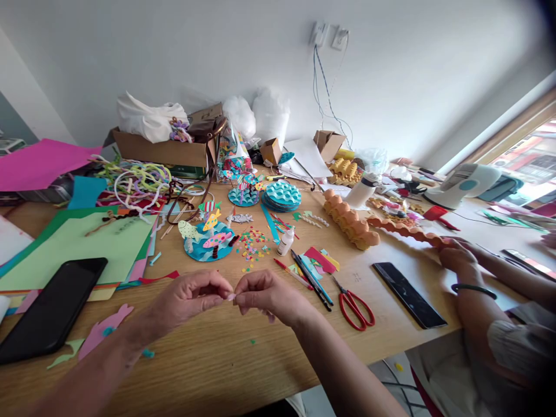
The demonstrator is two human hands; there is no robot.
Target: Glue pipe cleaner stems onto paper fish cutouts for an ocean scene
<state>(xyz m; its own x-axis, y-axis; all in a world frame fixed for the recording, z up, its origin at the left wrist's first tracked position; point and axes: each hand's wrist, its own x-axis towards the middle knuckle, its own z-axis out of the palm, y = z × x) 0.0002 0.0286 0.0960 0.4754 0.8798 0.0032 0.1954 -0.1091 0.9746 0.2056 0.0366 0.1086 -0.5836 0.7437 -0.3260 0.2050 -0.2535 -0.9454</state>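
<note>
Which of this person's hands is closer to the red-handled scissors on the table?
Right. The right hand is to the left of the scissors, apart from them; the left hand is farther left.

Lighting: daylight, bright overall, entering from the window [530,168] at far right, its panes washed pale. Wall [243,52]: cool grey-white, evenly lit, duller toward the upper left. Bench [195,353]: glare whitening the right end; warmer, dimmer wood nearest me. Shadows: soft, beneath my left hand [200,292] and right hand [260,292]. Reflections: faint, on the right-hand phone [408,294]. Sharpness: fair at centre, softer at the margins; pale scrap [231,297] at my fingertips too small to resolve. Distortion: wide-angle, my forearms stretched; upper right corner black.
</note>
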